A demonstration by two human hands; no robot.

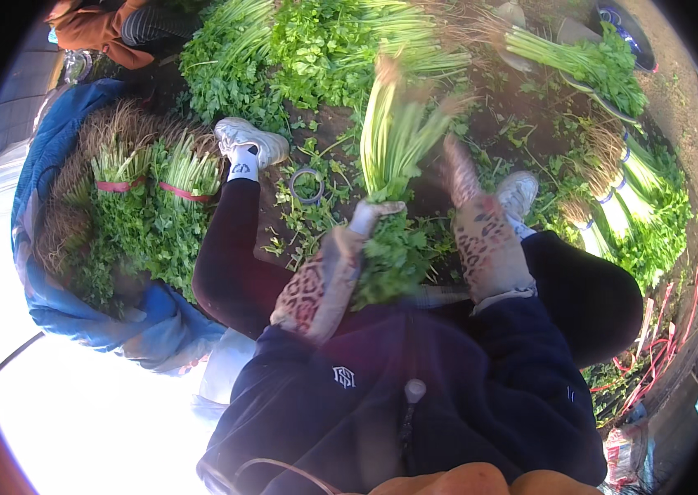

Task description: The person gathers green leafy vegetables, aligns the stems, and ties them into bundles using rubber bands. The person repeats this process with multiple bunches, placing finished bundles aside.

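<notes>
My left hand (368, 215) is closed around the leafy part of a bunch of celery (386, 142), with the pale stalks and roots pointing away from me. The bunch's root end is blurred. My right hand (458, 164), also blurred, is just right of the stalks; its fingers cannot be made out. Leopard-print sleeve covers are on both forearms. A roll of tape (307, 186) lies on leaf scraps between my left shoe and the bunch. Beyond my hands lies a large heap of loose celery (324, 55) with roots on.
At left, a blue cloth (45, 179) wraps celery bundles (185, 179) bound with red bands. On the right lie bundles with blue bands (618, 204), celery on a scale-like tray (596, 68) and red strings (655, 365). Another person (98, 31) is at top left.
</notes>
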